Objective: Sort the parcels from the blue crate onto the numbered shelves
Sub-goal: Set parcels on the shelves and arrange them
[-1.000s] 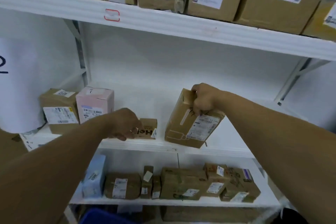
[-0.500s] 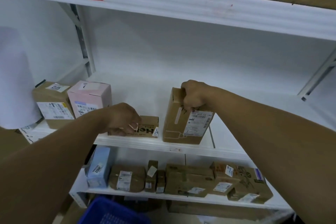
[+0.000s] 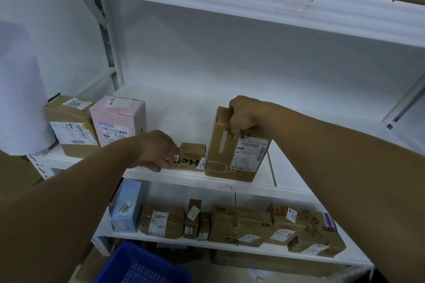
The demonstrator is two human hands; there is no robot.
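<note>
Brown parcel [image 3: 234,151] stood upright near the front edge of the middle shelf [image 3: 184,178], and my right hand [image 3: 246,115] curled over its top, gripping it. Just to its left lay a small flat box [image 3: 193,156]. My left hand [image 3: 158,151] met that box's end with bent fingers, but I could not tell whether they held it. Farther left, a pink box [image 3: 118,119] stood against a taped carton [image 3: 71,124]. Low in my view sat the blue crate [image 3: 142,264].

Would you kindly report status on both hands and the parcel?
Right hand grips brown parcel, upright on shelf. Left hand at small carton, grip unclear. Nothing blocking.
</note>
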